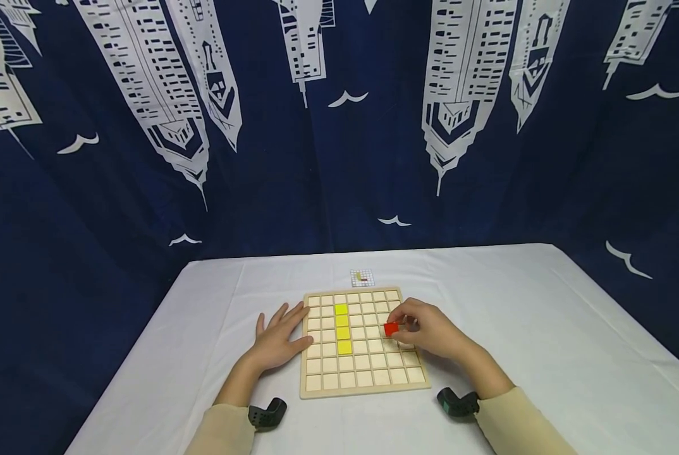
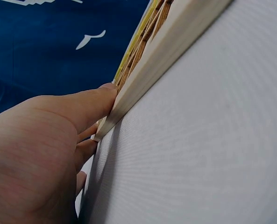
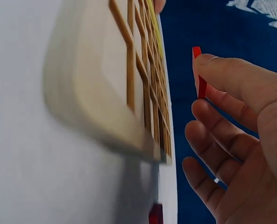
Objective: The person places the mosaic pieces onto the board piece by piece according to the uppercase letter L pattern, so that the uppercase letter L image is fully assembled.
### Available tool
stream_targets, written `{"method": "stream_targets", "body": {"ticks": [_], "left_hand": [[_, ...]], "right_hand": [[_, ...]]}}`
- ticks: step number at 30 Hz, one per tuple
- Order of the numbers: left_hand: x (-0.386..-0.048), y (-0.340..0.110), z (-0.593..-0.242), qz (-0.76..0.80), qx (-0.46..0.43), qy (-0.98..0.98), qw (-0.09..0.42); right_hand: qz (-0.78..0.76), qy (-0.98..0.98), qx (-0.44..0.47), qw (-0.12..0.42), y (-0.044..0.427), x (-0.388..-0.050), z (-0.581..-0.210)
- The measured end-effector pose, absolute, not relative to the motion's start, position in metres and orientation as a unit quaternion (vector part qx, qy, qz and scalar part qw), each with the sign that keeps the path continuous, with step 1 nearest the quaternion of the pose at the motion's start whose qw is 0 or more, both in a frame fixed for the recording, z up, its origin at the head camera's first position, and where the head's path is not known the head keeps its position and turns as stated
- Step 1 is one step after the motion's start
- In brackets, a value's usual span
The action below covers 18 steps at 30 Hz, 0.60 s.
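Observation:
A wooden grid board (image 1: pixel 364 392) lies on the table, with several yellow square tiles (image 1: pixel 342 332) in one column of its cells, left of the middle. My right hand (image 1: pixel 433 328) pinches a red square tile (image 1: pixel 391 329) above the board's right side. In the right wrist view the red tile (image 3: pixel 202 86) stands on edge between thumb and fingers, apart from the board. My left hand (image 1: pixel 277 344) lies at the board's left edge, fingers spread and fairly straight. The left wrist view shows its thumb (image 2: pixel 98 102) touching the board's rim (image 2: pixel 143 81).
A small printed card (image 1: pixel 362 278) with a grid and coloured cells lies behind the board. Another red piece (image 3: pixel 155 214) sits on the white cloth (image 1: pixel 573 354) beside the board, hidden by my right hand in the head view. A dark blue patterned curtain (image 1: pixel 317 189) hangs behind the table.

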<state>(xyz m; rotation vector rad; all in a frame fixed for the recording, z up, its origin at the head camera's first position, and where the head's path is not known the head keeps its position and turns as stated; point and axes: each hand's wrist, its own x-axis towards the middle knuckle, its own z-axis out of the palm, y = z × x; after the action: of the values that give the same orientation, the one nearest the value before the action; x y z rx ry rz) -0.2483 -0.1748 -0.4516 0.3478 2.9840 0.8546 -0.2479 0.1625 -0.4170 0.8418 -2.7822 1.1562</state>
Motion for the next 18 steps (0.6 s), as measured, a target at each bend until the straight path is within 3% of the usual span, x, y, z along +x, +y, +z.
{"method": "stream_targets", "body": {"ticks": [18], "left_hand": [[-0.248,-0.175,-0.452,0.282,0.111,0.953,0.015]], "right_hand": [[0.351,-0.893,0.282,-0.001,0.125,-0.235,-0.424]]}}
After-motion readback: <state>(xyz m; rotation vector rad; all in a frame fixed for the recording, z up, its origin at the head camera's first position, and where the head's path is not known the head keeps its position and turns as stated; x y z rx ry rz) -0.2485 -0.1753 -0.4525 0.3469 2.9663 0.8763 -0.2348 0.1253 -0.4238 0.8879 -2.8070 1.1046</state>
